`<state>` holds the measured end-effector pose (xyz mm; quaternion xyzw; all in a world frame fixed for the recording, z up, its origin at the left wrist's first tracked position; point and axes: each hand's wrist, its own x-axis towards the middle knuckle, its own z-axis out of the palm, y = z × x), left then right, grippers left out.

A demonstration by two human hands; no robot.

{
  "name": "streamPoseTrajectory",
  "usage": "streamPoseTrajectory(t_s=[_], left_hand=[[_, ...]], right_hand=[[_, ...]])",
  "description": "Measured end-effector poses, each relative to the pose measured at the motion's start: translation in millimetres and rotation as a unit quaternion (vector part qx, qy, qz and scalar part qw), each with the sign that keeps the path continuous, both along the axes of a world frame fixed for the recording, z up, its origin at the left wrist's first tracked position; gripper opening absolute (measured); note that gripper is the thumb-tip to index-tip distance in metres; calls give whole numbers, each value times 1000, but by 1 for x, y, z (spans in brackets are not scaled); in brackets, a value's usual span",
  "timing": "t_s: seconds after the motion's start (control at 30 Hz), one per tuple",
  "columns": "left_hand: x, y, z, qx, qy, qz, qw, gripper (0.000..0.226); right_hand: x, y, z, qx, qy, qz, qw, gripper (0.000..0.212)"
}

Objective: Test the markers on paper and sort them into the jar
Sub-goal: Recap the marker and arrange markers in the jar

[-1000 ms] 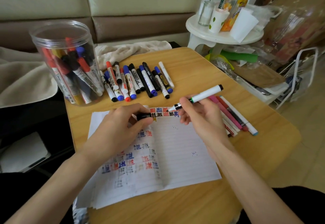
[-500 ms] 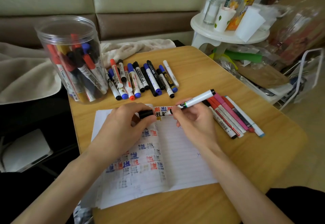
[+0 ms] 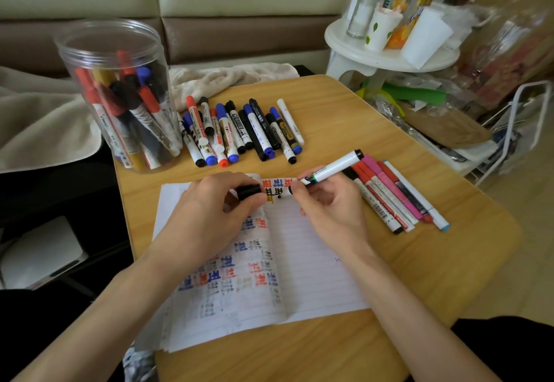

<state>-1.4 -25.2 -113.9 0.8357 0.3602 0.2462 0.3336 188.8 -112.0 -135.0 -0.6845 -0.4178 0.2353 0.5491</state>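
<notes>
Between the two hands, over the top edge of the paper: white-barrelled marker, uncapped, and its black cap, close together but apart.

Risks (judged, not seen):
- Smear. The exposed tip could drag across the top row of test marks, or across a fingertip, if cap and tip meet off-line.
- Half-seated cap. A light pinch without a firm push would cause it, and the marker would then dry out in storage.
- Scatter, right side. The side-by-side markers lie just right of the right hand. An outward swing of that wrist could roll them toward the edge of the table.
- Scatter, far side. The jar, open-topped and part-filled, stands beyond and left of the left hand. A low reach to it passes the row of capped markers lying beyond both hands. The jar sits at the table's corner, so a hard nudge could shift it off.

Pose, left hand: back upward over the paper, fingers curled, cap pinched between thumb and fingertips.

Pose, right hand: fingers and thumb curled round the marker near its tip, barrel slanting up and away to the right. Fingertips partly hide the tip. It is probably just clear of the sheet, but contact cannot be told.
</notes>
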Motion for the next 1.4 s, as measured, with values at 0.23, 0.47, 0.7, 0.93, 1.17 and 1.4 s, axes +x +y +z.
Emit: streamPoseTrajectory(t_s=[0.23,0.47,0.7,0.93,1.17,1.4], left_hand=[[0,0,3,-4,8,6,1000,16],[1,1,1,-6,2,16,1000,20],[2,1,0,-3,2,21,1000,16],[3,1,-1,-1,-3,22,1000,18],[3,2,-2,-1,-2,22,1000,18],[4,0,0,1,3,19,1000,19]], right_hand=[[0,-1,4,12,31,-7,999,3],[-2,0,2,3,7,5,1000,4],[0,-1,2,1,21,-1,1000,4],[-4,0,2,14,11,19,1000,11],[-2,-2,3,21,12,-2,1000,12],[0,-3,3,20,39,0,999,7]])
